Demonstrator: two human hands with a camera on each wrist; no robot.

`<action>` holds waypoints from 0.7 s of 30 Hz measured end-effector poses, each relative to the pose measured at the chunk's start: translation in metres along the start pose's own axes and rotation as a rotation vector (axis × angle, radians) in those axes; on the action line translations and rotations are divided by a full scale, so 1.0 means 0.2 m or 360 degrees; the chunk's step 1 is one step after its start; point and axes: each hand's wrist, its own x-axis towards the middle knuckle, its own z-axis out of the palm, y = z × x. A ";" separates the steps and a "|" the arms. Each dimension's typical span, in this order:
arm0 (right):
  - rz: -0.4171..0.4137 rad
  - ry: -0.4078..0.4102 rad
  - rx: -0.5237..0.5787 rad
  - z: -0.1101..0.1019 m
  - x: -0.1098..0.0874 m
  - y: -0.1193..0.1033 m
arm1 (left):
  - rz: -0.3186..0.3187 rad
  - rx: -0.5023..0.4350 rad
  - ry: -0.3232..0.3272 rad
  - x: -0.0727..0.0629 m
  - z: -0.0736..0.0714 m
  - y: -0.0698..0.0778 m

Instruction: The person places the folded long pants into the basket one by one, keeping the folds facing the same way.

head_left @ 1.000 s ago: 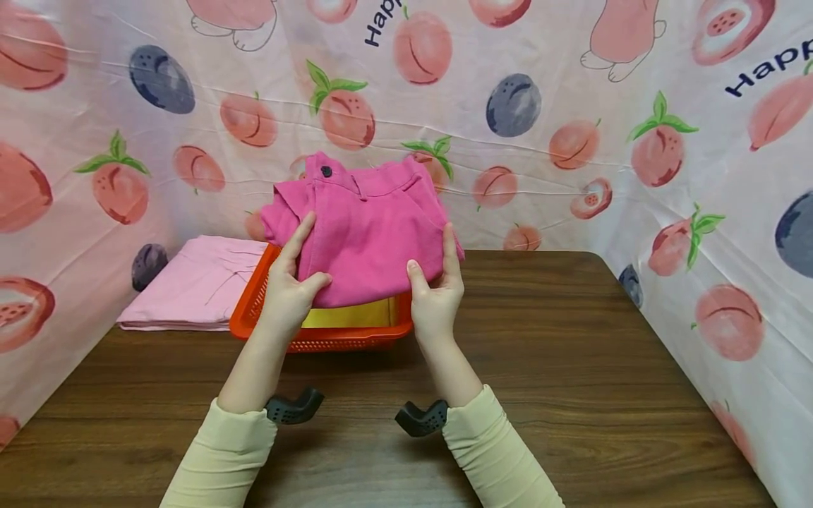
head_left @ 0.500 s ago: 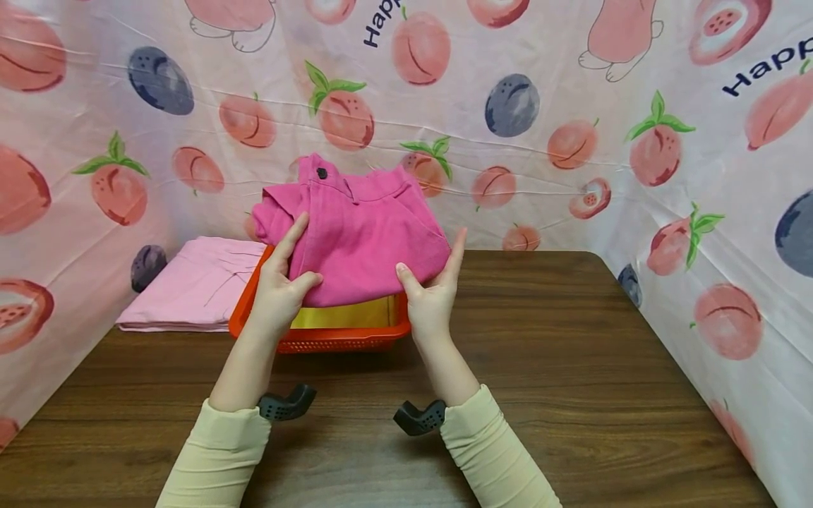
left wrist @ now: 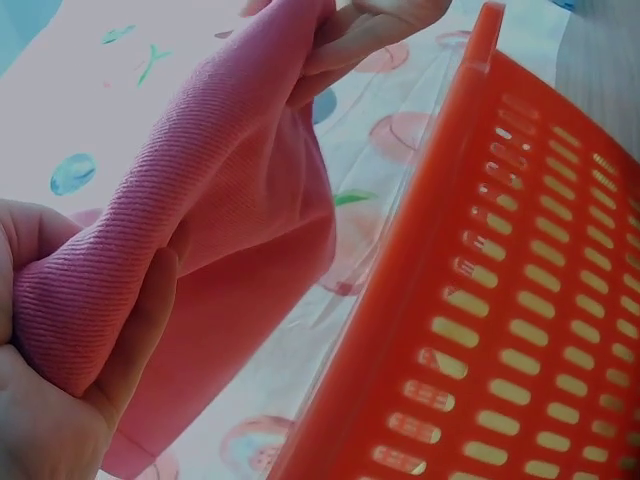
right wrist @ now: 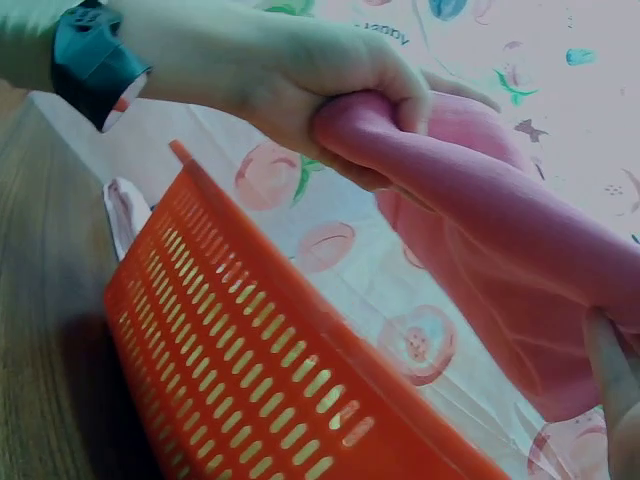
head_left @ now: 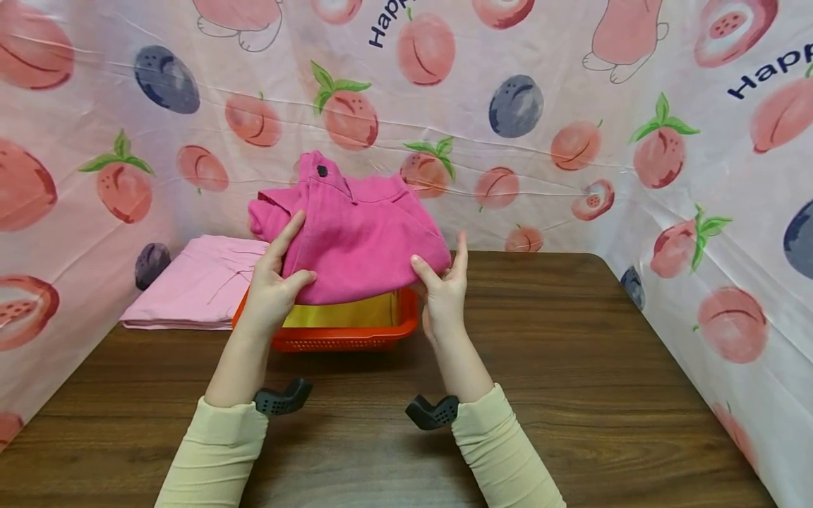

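Note:
Folded bright pink pants point(head_left: 362, 236), with a dark button at the waistband, are held up in front of and above an orange-red basket point(head_left: 336, 339). At their left side my left hand point(head_left: 269, 289) grips them, thumb on the front near the lower edge. My right hand point(head_left: 444, 293) pinches the lower right corner, its thumb in front and part of its fingers hidden behind the cloth. In the left wrist view the rounded fold of the pants point(left wrist: 190, 150) runs between both hands. Inside the basket lies yellow cloth point(head_left: 343, 315).
Left of the basket, a folded light pink cloth point(head_left: 193, 286) lies on the brown wooden table point(head_left: 540, 367). A fruit-printed curtain point(head_left: 565, 63) hangs behind the table and along its sides. Each wrist wears a dark camera mount point(head_left: 284, 397).
The pants have shifted slightly left, and their right side has dipped. My left hand went left with them. My right hand slid a little along the lower right corner.

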 end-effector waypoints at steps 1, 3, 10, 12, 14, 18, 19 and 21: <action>0.0040 0.0002 0.0021 0.00 0.01 -0.01 | 0.0002 -0.0004 -0.0002 0.00 -0.01 0.00; 0.0111 -0.0001 0.0055 -0.02 0.02 -0.01 | 0.0003 -0.0007 -0.0006 0.00 -0.01 0.00; 0.0431 -0.0071 0.0115 -0.08 0.09 -0.05 | 0.0021 0.0088 -0.0034 0.00 -0.03 0.01; 0.0573 -0.0133 0.0096 -0.10 0.12 -0.06 | 0.0031 0.0114 -0.0049 -0.01 -0.04 0.02; 0.0712 -0.0233 0.0050 -0.10 0.15 -0.08 | 0.0047 0.0114 -0.0064 -0.01 -0.06 0.02; 0.0953 -0.0491 0.0002 -0.10 0.21 -0.13 | 0.0071 0.0066 -0.0084 -0.01 -0.08 0.02; 0.1012 -0.0552 0.0009 -0.10 0.22 -0.15 | 0.0075 0.0054 -0.0086 -0.01 -0.09 0.02; 0.1135 -0.0646 0.0043 -0.10 0.23 -0.17 | 0.0078 0.0030 -0.0087 -0.01 -0.10 0.02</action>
